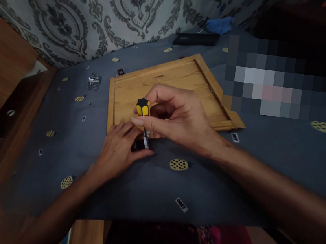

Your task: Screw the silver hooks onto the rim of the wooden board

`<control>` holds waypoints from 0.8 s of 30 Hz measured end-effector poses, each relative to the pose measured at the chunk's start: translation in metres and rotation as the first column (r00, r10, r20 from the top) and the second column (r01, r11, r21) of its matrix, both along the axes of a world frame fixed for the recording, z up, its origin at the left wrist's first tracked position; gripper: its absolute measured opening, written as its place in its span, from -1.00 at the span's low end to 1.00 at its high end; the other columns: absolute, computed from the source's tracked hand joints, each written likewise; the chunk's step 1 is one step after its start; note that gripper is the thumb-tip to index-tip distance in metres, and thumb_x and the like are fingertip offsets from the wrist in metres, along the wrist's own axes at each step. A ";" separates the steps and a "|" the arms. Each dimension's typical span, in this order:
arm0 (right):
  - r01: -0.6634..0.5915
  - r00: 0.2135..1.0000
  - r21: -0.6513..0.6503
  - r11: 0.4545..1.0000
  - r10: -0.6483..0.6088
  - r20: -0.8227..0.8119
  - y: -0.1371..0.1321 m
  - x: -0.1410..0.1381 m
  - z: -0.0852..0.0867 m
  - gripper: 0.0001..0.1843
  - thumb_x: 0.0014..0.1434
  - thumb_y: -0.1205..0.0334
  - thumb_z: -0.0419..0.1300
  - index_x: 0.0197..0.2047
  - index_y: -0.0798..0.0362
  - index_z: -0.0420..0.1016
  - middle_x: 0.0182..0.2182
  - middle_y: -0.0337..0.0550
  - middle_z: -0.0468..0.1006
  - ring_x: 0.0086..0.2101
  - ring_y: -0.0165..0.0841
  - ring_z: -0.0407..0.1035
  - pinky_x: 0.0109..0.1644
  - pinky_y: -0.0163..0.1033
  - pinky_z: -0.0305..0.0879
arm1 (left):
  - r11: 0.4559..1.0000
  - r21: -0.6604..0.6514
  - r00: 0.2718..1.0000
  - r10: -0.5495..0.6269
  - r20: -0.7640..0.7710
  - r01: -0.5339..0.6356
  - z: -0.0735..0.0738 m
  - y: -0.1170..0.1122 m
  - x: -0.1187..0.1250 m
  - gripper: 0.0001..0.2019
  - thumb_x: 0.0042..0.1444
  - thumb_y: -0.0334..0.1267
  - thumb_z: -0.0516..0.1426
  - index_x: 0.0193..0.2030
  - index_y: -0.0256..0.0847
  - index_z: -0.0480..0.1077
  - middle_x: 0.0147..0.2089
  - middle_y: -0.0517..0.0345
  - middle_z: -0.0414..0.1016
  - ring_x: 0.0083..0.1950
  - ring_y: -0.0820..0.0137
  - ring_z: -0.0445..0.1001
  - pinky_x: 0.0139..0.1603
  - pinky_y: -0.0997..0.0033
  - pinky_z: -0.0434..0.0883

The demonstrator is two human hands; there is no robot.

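Note:
A screwdriver with a yellow and black handle is pinched in my right hand, its shaft pointing down. Beneath it, at the near edge of a framed wooden panel, my left hand is closed with fingers and thumb around a small dark part with a silvery metal piece. The screwdriver's lower end meets or sits very close to that piece; the exact contact is too small to tell. My left fingers hide much of the dark part.
Several small metal pieces lie in a heap left of the panel, near a small black loop-shaped piece. Toward the back are a black case and a blue cloth. Blue patterned fabric covers the surface. A pixelated patch hides the right.

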State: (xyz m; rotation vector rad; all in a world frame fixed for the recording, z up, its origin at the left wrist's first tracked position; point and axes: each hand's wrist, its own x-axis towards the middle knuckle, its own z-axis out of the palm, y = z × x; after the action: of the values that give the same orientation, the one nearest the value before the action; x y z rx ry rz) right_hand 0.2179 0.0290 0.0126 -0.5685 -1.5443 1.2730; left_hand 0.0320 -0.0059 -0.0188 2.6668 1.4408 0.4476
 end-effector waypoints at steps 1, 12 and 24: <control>0.010 1.000 -0.016 1.000 -0.010 -0.009 0.000 -0.001 0.000 -0.61 0.09 0.03 0.42 -0.40 0.00 0.28 -0.53 -0.41 0.31 -0.56 -0.55 0.21 -0.58 -0.41 0.19 | 1.000 -0.005 1.000 0.000 0.001 0.000 0.000 0.000 0.000 -0.56 0.14 0.08 0.28 0.02 -0.18 0.45 0.05 -0.01 0.51 0.08 0.07 0.47 0.07 0.01 0.44; -0.086 0.996 0.041 0.995 0.085 0.009 0.000 0.003 0.006 -0.84 0.20 0.18 0.32 -0.28 0.05 0.45 -0.50 -0.39 0.39 -0.56 -0.58 0.25 -0.53 -0.42 0.24 | 1.000 0.003 0.999 0.012 -0.034 -0.012 0.000 0.000 0.001 -0.56 0.14 0.10 0.28 -0.02 -0.21 0.47 -0.02 -0.03 0.53 0.01 0.07 0.48 0.00 0.02 0.45; -0.053 0.995 0.084 0.995 0.046 0.087 -0.001 0.009 0.013 -0.97 0.25 0.30 0.24 -0.21 0.05 0.48 -0.47 -0.36 0.41 -0.51 -0.55 0.29 -0.48 -0.40 0.27 | 1.000 0.005 1.000 0.002 -0.015 -0.002 0.000 0.000 0.000 -0.57 0.13 0.12 0.27 -0.08 -0.22 0.48 -0.05 -0.03 0.53 -0.01 0.09 0.48 0.00 0.02 0.45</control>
State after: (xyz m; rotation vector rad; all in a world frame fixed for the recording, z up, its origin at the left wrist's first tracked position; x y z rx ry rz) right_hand 0.2267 0.0280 0.0252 -0.5378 -1.6853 1.2262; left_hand 0.0317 -0.0062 -0.0193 2.6785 1.4485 0.4326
